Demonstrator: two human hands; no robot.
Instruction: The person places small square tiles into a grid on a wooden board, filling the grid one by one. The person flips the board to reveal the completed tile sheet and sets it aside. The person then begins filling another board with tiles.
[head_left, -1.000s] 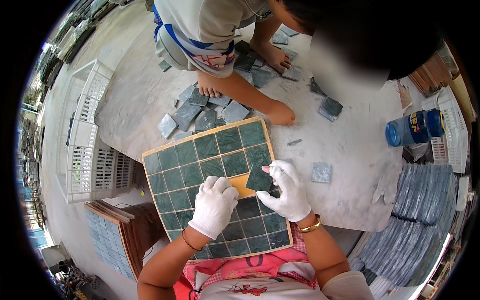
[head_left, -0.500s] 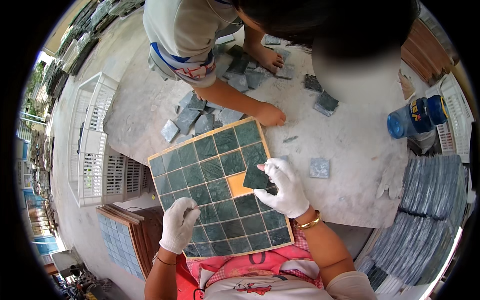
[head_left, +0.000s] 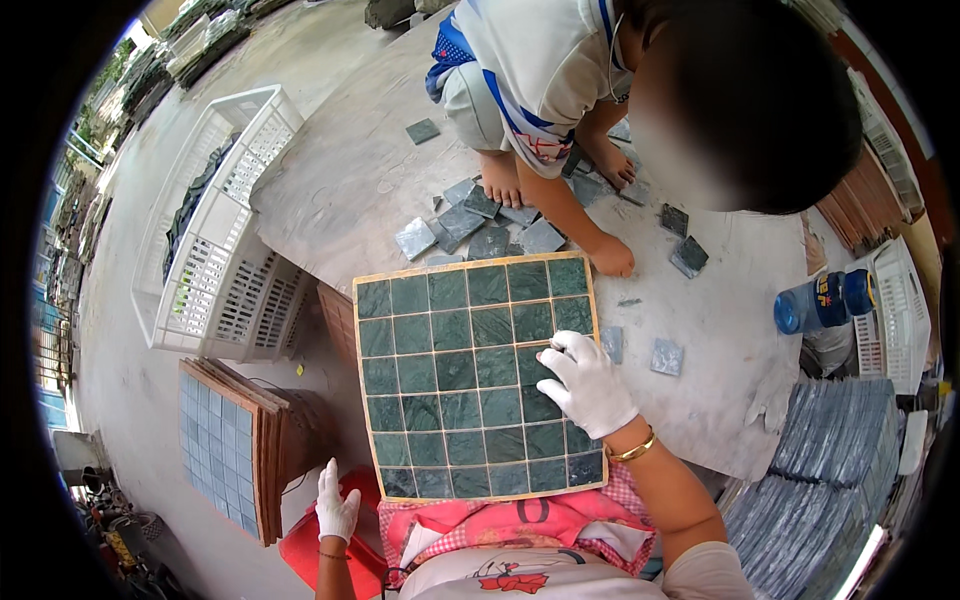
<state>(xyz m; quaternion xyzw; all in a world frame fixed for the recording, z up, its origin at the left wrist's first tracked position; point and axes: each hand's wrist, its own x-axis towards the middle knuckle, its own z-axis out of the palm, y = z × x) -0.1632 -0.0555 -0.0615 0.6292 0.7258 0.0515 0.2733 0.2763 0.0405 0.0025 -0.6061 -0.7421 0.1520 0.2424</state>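
The right hand (head_left: 588, 385), gloved, rests flat with loose fingers on a green tile (head_left: 535, 365) in the tile board (head_left: 478, 375), grasping nothing. Beyond its fingertips lie loose tiles (head_left: 480, 228) and another person's hand (head_left: 612, 258). The left hand (head_left: 337, 508) hangs open, touching nothing, beside the board's near corner.

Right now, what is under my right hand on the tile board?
The gloved right hand rests on dark green square tiles in the gridded tile board. The tiles directly beneath the palm are covered.

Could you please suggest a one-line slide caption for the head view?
Gloved right hand presses green tiles into a square mosaic frame; gloved left hand hangs beside it.
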